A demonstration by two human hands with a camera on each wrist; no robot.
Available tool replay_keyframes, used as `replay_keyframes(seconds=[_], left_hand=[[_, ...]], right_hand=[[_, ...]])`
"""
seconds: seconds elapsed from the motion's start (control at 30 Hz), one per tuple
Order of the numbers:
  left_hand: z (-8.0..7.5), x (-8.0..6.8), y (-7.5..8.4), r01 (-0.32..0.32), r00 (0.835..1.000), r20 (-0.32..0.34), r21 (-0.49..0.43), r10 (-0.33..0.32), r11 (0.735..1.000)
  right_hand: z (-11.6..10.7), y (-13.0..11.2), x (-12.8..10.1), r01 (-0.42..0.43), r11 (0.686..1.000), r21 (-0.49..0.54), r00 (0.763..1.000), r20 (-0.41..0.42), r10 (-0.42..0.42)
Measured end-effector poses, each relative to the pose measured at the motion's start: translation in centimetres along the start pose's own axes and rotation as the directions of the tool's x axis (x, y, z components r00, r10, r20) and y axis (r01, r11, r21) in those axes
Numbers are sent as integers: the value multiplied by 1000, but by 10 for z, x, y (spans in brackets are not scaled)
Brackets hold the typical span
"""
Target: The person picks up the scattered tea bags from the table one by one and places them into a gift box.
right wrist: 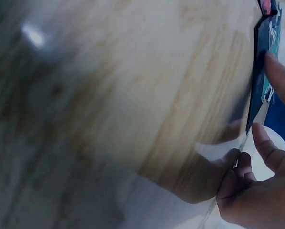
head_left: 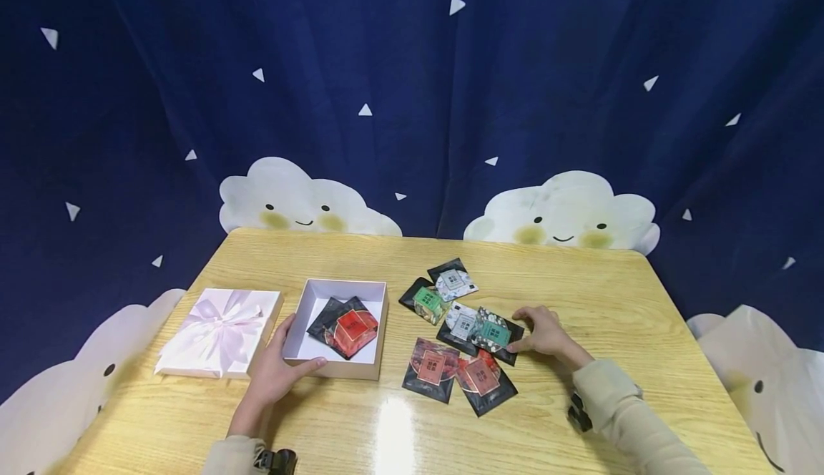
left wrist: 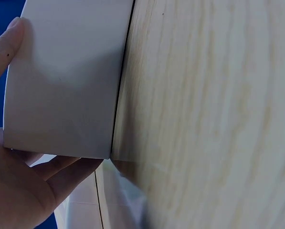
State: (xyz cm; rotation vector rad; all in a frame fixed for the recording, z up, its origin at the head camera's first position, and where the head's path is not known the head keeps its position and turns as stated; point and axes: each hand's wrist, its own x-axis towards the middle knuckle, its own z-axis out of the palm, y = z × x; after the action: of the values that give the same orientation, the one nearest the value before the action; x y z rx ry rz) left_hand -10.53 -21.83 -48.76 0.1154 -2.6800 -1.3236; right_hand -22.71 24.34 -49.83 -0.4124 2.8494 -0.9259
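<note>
My left hand (head_left: 273, 371) grips the near left corner of an open white box (head_left: 341, 370), thumb along the front wall and fingers on the left side. Inside the box, a red-labelled black sachet (head_left: 355, 326) overlaps another dark sachet (head_left: 322, 321). My right hand (head_left: 547, 332) is at the right end of a teal-labelled sachet (head_left: 494, 332), its thumb touching the sachet and its other fingers spread beside it. That sachet lies partly over a white-labelled one (head_left: 460, 326) on the table. In the right wrist view, the sachet (right wrist: 260, 67) shows edge-on.
Left of the box lies a white lid (head_left: 257, 332) with a pale pink ribbon bow (head_left: 225, 323). Behind the teal sachet are a green-labelled sachet (head_left: 427, 300) and a white-labelled one (head_left: 453, 280). Two red-labelled sachets (head_left: 431, 369) lie in front on the wooden table (head_left: 309, 425).
</note>
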Motion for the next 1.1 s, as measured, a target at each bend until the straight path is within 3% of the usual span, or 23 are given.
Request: replay_keyframes(seconds=[0.4,0.6,0.87,1.1], left_hand=[[0,0,0,3,1000,0,9,-3,1000],[1,0,-1,3,1000,2,0,-3,1000],[0,-1,0,1,1000,0,0,-1,1000],[-1,-1,2,-2,1000,1,-13,2,1000]], right_hand=[[3,-1,-1,-77,996,37,995,-54,79],[2,-2,1,-142,969,200,987,-45,153],[-3,-7,-1,-203,890,408,969,-46,242],[-5,-9,-3,-206,762,614,961,-22,277]])
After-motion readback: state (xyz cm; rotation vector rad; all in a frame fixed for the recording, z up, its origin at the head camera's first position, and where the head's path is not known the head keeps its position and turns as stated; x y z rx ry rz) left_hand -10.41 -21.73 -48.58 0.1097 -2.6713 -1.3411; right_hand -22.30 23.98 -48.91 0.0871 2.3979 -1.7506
